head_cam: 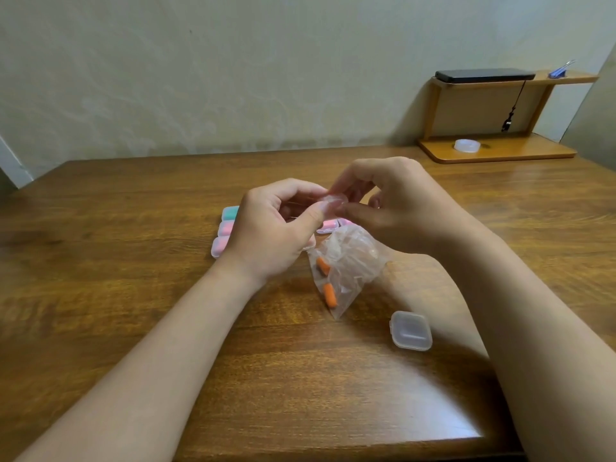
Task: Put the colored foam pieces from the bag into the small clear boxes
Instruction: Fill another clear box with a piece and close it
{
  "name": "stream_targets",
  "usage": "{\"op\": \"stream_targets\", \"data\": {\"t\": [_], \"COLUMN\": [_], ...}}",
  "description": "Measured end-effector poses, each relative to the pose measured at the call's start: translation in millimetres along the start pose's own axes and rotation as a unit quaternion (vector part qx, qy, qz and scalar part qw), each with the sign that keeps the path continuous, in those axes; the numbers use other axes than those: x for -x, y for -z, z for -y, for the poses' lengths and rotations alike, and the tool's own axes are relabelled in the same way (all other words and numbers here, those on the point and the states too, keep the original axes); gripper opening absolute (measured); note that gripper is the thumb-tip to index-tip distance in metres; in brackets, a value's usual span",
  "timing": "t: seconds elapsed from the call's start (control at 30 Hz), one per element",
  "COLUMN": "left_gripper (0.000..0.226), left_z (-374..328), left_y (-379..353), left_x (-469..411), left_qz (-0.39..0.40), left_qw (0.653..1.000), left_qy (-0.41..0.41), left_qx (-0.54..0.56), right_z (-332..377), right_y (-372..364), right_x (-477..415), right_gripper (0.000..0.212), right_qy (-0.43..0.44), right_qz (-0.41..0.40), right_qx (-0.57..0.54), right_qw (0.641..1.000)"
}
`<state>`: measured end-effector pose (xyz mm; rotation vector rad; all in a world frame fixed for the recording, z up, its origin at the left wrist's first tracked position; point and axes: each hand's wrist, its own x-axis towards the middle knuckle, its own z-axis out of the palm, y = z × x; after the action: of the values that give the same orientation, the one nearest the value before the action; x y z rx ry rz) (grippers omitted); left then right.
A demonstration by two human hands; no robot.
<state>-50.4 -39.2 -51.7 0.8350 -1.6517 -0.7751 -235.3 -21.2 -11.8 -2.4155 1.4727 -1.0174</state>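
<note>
The person is working bare-armed: the left forearm (150, 345) and right forearm (533, 311) are showing uncovered to the frame edge, the left hand (270, 228) and right hand (400, 208) likewise bare.

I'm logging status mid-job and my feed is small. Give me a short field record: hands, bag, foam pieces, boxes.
left hand: pinches the top edge of the bag
right hand: pinches the same edge
bag: clear plastic, hangs below both hands
foam pieces: two orange ones, inside the bag
empty box: lid closed, on the table by the right forearm
filled boxes: teal and pink, partly hidden behind the left hand
</note>
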Motion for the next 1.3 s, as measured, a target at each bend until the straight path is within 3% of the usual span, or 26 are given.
{"op": "stream_targets", "data": {"t": [0.17,0.27,0.4,0.5,0.8,1.3], "left_gripper": [0.008,0.009,0.016,0.015,0.016,0.021], "left_z": [-1,2,14,19,32,31], "left_y": [-1,0,3,3,2,2], "left_x": [1,1,0,1,2,3], "left_qz": [-0.01,-0.023,-0.012,0.012,0.112,0.133], "left_qw": [1.0,0.999,0.987,0.966,0.946,0.938], "left_qy": [-0.003,-0.001,-0.067,-0.139,-0.147,-0.135], "left_qx": [-0.006,-0.043,-0.149,-0.219,-0.268,-0.289], "right_z": [-1,-2,-3,-6,-8,-5], "right_y": [0,1,5,7,11,11], "right_x": [1,2,4,5,6,6], "right_gripper": [0.028,0.041,0.025,0.013,0.008,0.01], "right_qy": [-0.026,-0.087,-0.138,-0.167,-0.182,-0.176], "right_qz": [0.011,0.081,0.185,0.213,0.204,0.206], "right_qx": [-0.003,0.015,0.071,0.113,0.11,0.1], "right_qw": [1.0,0.993,0.97,0.956,0.956,0.957]}}
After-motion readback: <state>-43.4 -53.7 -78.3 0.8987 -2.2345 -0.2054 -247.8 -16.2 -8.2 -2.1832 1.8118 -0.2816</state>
